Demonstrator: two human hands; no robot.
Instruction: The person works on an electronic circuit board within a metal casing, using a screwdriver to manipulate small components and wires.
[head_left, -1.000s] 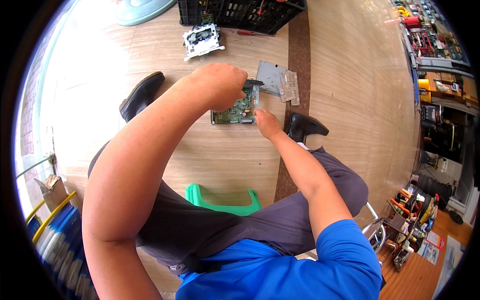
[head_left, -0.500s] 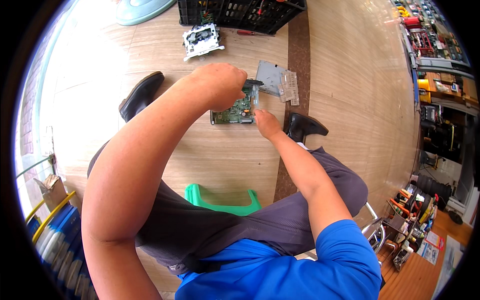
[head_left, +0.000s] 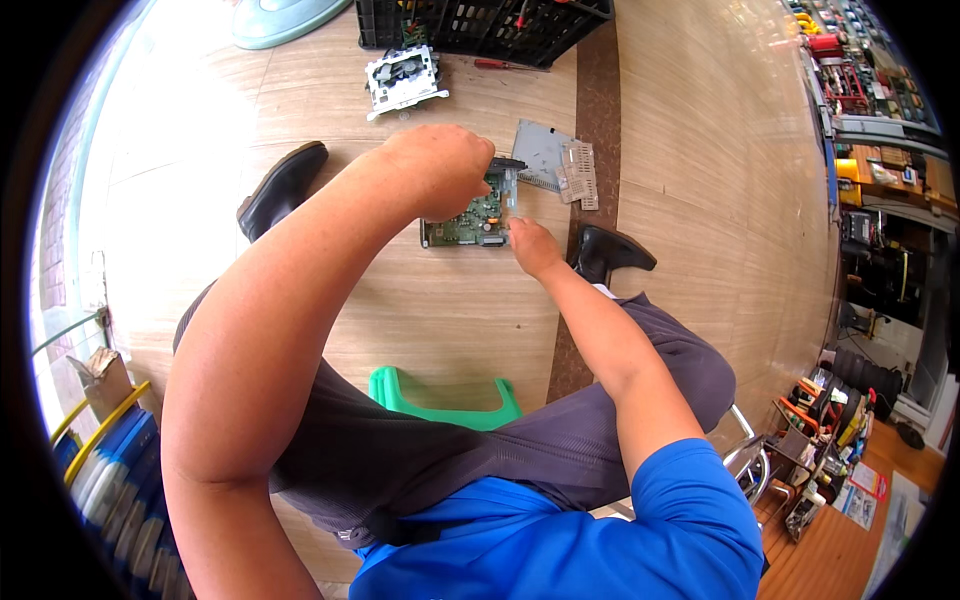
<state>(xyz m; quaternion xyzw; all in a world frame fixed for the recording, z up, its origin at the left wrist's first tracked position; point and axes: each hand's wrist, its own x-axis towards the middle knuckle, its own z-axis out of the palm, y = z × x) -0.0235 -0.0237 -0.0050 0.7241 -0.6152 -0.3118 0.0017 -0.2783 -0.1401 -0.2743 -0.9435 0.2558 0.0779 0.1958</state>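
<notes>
A green circuit board (head_left: pixel 465 233) in a metal frame lies on the floor between my feet, with a black part (head_left: pixel 508 164) along its far edge. Over its far left portion, my left hand (head_left: pixel 440 172) is closed, knuckles up; what its fingers grip is hidden beneath it. My right hand (head_left: pixel 533 246) has its fingers closed at the near right edge of the board's frame. Just beyond, to the right, are a grey metal plate (head_left: pixel 542 150) and a perforated metal piece (head_left: pixel 580 178), partly overlapping.
Farther off sit a white metal drive mechanism (head_left: pixel 402 82), a red-handled screwdriver (head_left: pixel 492 64) and a black crate (head_left: pixel 480 30). My black boots (head_left: pixel 285 190) flank the board. A green plastic stool (head_left: pixel 445 412) is under me. Cluttered shelves (head_left: pixel 870 75) line the right side.
</notes>
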